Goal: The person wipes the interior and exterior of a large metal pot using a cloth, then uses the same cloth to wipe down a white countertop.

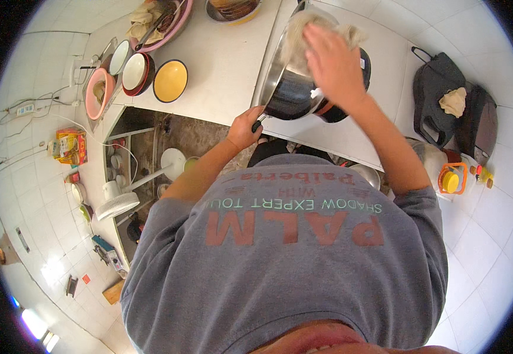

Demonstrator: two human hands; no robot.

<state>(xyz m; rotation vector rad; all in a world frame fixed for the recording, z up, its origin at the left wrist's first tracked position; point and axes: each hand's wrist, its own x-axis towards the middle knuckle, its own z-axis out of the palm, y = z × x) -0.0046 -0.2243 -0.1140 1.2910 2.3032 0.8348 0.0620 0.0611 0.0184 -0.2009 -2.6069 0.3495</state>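
Observation:
A large metal pot [289,95], dark and shiny on the outside, is tilted on its side over the white counter. My left hand [245,128] grips its black side handle at the near edge of the counter. With fingers stretched out, my right hand [334,66] presses a beige cloth [303,37] against the pot's upper part; the hand is slightly blurred. Behind the pot, to the right, stands another dark round pan or pot [365,66], partly hidden by my right hand and wrist.
A yellow enamel bowl [170,81], stacked bowls [134,75] and a pink basin [184,20] with cloths stand at left. Black appliances [435,97] with a cloth lie right, near an orange-handled container [451,181]. A white fan [117,205] is at lower left.

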